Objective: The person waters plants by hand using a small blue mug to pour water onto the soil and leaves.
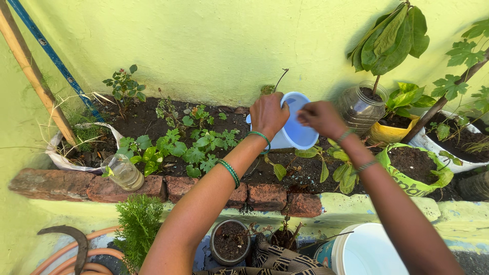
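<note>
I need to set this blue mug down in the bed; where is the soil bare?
Bare soil lies below the blue mug, between the brick edging and the green sack planter. Another strip runs along the wall behind the seedlings. The seedlings crowd the bed's middle, and the pots crowd the right. The left hand grips the mug; the right hand touches its rim.

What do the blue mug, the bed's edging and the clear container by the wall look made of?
Blue mug: likely plastic; smooth, evenly coloured, thin-walled. Left hand grips its rim; right hand rests over it.
Edging: brick; reddish, rough, worn blocks.
Clear container: see-through with ribbed walls, probably plastic, holds soil.
</note>
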